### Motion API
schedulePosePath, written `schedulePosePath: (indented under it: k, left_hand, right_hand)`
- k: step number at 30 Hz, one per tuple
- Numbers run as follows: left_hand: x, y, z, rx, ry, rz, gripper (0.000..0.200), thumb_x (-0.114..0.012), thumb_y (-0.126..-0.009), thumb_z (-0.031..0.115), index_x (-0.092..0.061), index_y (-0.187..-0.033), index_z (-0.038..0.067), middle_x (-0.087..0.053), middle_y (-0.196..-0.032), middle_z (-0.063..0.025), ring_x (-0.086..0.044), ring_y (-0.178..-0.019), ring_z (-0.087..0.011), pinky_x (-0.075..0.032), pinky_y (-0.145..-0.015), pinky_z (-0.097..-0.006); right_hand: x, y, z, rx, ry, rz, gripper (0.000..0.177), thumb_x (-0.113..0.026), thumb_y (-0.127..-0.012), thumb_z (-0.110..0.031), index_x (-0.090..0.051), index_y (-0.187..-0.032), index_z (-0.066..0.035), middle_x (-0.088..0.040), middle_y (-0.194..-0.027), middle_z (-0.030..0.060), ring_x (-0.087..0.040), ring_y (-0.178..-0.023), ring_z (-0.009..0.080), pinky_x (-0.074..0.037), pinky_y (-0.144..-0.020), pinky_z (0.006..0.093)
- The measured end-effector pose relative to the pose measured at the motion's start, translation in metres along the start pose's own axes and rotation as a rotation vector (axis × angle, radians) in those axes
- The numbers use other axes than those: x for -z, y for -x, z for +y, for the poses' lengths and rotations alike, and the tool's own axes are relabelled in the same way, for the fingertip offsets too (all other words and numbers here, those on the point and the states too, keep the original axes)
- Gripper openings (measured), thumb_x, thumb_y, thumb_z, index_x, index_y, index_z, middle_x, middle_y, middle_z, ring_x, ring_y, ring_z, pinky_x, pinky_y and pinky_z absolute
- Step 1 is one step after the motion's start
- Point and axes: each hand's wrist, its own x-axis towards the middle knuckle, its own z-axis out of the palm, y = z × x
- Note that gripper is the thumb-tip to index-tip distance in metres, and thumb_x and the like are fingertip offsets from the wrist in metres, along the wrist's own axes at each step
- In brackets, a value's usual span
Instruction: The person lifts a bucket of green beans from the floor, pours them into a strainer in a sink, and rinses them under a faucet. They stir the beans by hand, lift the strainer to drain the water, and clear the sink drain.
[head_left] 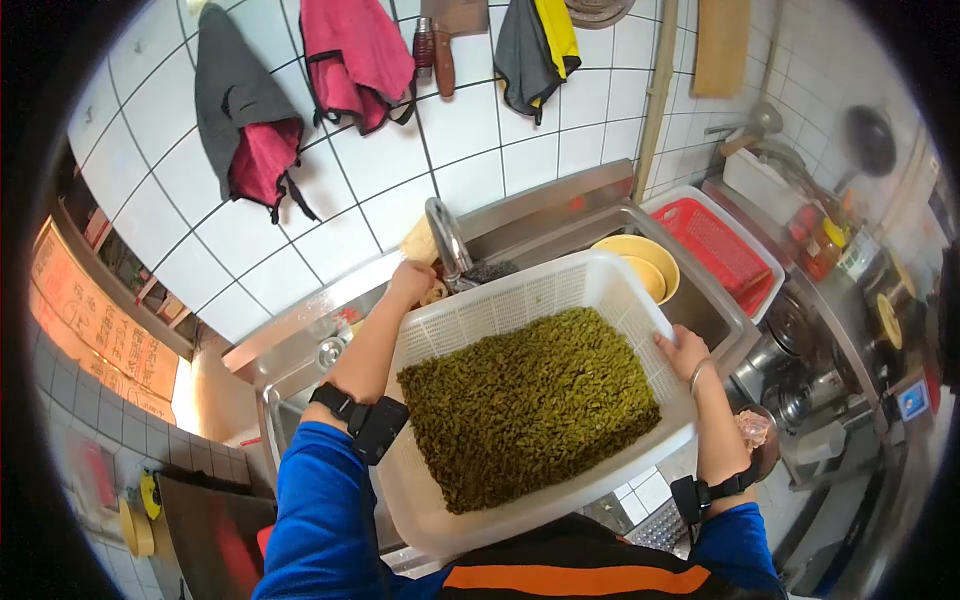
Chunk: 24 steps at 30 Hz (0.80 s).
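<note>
A large white plastic basket with slotted sides lies tilted in front of me, overlapping the steel sink. Chopped green vegetable covers its bottom in a thick layer. My right hand is closed over the basket's right rim. Past the basket's far left corner, my left hand has its fingers curled beside the tap; I cannot tell what is in them. A tan, lumpy thing shows right at those fingers. My left forearm runs along the basket's left side.
Yellow bowls stand in the right sink basin. Beyond it sits a red basket within a white tub. Cloths and a cleaver hang on the tiled wall. Pots stand at the right.
</note>
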Motion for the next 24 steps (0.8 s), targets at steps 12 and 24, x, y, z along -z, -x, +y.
schedulePosePath:
  k: [12,24]
  left_hand:
    - [-0.058,-0.067,-0.041,-0.143,-0.303,-0.736,0.049,-0.05,-0.078,0.038,-0.043,-0.119,0.013,-0.039,-0.124,-0.0069,-0.034,-0.115,-0.0215,-0.027,-0.094,-0.031]
    - [-0.049,-0.036,-0.028,-0.339,-0.182,-0.194,0.031,-0.059,-0.071,0.026,-0.058,-0.092,0.003,-0.06,-0.076,-0.0153,-0.058,-0.072,-0.0239,-0.045,-0.064,-0.0344]
  right_hand:
    - [-0.001,-0.01,0.005,0.029,-0.015,-0.01,0.042,-0.051,-0.076,-0.04,-0.055,-0.093,-0.001,-0.057,-0.079,0.0218,-0.057,-0.076,0.0331,-0.043,-0.069,0.0375]
    - [-0.005,-0.016,0.01,0.088,-0.013,0.002,0.042,-0.052,-0.075,-0.041,-0.055,-0.094,-0.003,-0.058,-0.078,0.0205,-0.057,-0.074,0.0333,-0.044,-0.068,0.0368]
